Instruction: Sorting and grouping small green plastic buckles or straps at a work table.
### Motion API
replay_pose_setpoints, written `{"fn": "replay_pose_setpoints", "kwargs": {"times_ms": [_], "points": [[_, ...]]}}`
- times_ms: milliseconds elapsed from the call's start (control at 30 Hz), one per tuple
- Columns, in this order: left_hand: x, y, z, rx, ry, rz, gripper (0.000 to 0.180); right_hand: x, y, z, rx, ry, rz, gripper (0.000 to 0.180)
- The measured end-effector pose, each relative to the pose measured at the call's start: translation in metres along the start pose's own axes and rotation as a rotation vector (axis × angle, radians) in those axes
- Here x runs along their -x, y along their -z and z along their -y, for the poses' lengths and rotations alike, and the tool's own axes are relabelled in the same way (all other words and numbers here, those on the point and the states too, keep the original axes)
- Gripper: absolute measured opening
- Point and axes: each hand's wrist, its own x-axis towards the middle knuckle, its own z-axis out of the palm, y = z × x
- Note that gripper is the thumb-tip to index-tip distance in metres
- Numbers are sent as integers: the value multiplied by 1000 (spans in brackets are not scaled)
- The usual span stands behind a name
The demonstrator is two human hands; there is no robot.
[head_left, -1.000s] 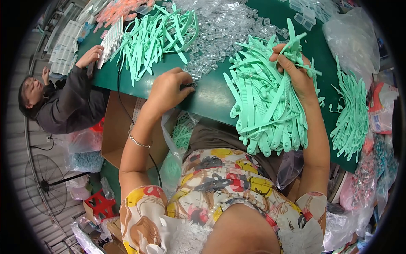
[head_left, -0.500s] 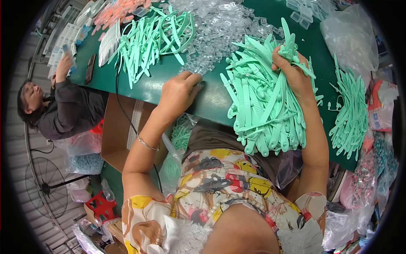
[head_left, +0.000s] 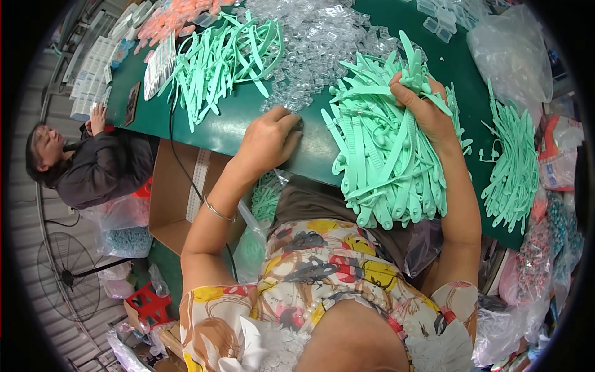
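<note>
At the green table's near edge, my left hand (head_left: 269, 139) is closed with the fingers curled. A small dark or clear bit shows by its fingertips, too small to make out. Just beyond it lies a heap of small clear plastic pieces (head_left: 322, 46). My right hand (head_left: 427, 111) is wrapped round several mint-green plastic straps (head_left: 414, 71), whose ends stick out above the thumb. Under that hand a thick pile of ribbed mint-green straps (head_left: 387, 161) overhangs the table edge. Part of the pile is hidden by my right hand and forearm.
More green straps lie at the left (head_left: 217, 62) and right (head_left: 511, 161) of the table (head_left: 235, 124). Orange pieces (head_left: 180, 22) and a phone (head_left: 131, 102) are at far left. A cable (head_left: 180, 158) hangs over the edge by a cardboard box (head_left: 167, 198). A co-worker (head_left: 99, 161) sits left.
My right hand has shifted slightly left and down with the straps. My left hand has moved slightly right and down, still closed. The co-worker's raised hand has come down.
</note>
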Motion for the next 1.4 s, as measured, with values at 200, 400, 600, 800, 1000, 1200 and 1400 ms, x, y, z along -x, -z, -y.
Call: {"fn": "replay_pose_setpoints", "kwargs": {"times_ms": [200, 400, 600, 800, 1000, 1200, 1400], "points": [[-5, -5, 2, 88, 47, 7, 14, -1, 2, -1, 44, 32, 49, 18], [-39, -3, -22, 1279, 563, 39, 19, 1, 0, 4, -9, -15, 15, 16], [-65, -16, -34, 1566, 614, -2, 18, 3, 1, 6, 43, -4, 24, 15], [-70, -19, -36, 1675, 571, -14, 19, 1, 2, 3, 52, 29, 41, 15], [-69, -16, -34, 1705, 560, -35, 20, 1, 1, 2, 40, 39, 11, 16], [-69, -17, -36, 1654, 541, -44, 19, 1, 1, 0, 58, 38, 13, 16], [-74, -17, -38, 1416, 502, -20, 17, 1, 1, 0, 84, 47, 12, 16]]}}
